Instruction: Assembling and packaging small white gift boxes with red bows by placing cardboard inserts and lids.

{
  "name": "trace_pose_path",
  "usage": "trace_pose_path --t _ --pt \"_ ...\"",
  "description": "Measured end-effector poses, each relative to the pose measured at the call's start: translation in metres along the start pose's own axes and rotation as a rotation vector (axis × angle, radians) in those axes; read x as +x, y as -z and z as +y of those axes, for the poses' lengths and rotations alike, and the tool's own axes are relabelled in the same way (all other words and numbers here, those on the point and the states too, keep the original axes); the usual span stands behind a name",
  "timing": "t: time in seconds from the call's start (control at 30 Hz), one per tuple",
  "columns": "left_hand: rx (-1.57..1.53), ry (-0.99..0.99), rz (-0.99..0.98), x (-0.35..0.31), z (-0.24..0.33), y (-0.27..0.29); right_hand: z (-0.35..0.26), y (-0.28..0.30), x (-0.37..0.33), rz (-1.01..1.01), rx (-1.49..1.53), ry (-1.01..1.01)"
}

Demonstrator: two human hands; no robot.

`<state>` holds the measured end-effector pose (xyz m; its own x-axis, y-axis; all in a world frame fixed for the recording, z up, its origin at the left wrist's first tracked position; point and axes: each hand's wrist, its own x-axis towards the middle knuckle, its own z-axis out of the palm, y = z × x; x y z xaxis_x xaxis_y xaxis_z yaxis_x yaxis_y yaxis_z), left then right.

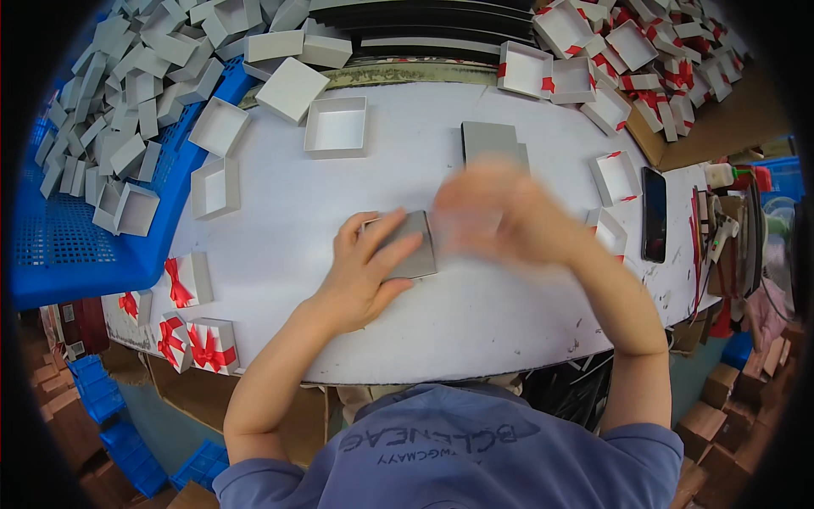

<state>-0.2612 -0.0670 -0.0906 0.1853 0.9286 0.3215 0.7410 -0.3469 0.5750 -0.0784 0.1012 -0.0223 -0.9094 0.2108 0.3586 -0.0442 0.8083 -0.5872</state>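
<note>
My left hand (358, 276) lies over a small square box with a grey face (415, 248) on the white table, its fingers across the top and the thumb at the near edge. My right hand (509, 216) is smeared by motion just right of that box; whether its fingers hold anything does not show. Beyond the right hand lie flat grey square pads (487, 140), partly hidden by it. An open white box (336, 129) stands farther back on the table, left of the pads.
A blue crate (174, 191) heaped with white boxes fills the left. Boxes with red bows (212, 346) stand at the near left. At the far right is a cardboard carton (708, 144) beside piled red-ribboned boxes (632, 47). A black phone (654, 214) lies at the right edge.
</note>
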Motion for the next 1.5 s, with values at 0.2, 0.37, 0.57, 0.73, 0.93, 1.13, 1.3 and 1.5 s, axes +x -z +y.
trace_pose_path --t 0.2,0.37,0.57,0.73,0.93,1.13,1.3,1.5 --pt "0.201 -0.04 -0.2 0.014 0.023 0.021 0.102 0.049 0.021 0.127 -0.821 -0.547" --pt "-0.017 -0.011 0.06 -0.014 -0.008 0.008 0.02 0.015 0.035 0.36 0.392 -0.554" --pt "-0.434 0.079 0.269 0.005 -0.013 0.0 0.004 -0.049 0.015 -0.068 0.407 -0.513" --pt "0.036 0.066 -0.006 0.012 0.0 0.014 -0.01 -0.068 0.0 0.193 -0.41 -0.164" --pt "0.451 0.251 -0.246 0.002 0.034 0.066 -0.001 -0.03 -0.012 0.202 -0.362 -0.159" --pt "0.716 0.273 0.148 0.057 -0.023 0.063 0.036 0.005 -0.029 0.187 -0.64 -0.234" --pt "0.485 0.302 -0.02 0.059 -0.023 0.028 0.008 0.014 -0.021 0.416 -0.713 0.096" --pt "-0.257 0.388 0.025 0.044 0.032 0.002 -0.017 -0.043 -0.033 0.106 -0.574 0.291"
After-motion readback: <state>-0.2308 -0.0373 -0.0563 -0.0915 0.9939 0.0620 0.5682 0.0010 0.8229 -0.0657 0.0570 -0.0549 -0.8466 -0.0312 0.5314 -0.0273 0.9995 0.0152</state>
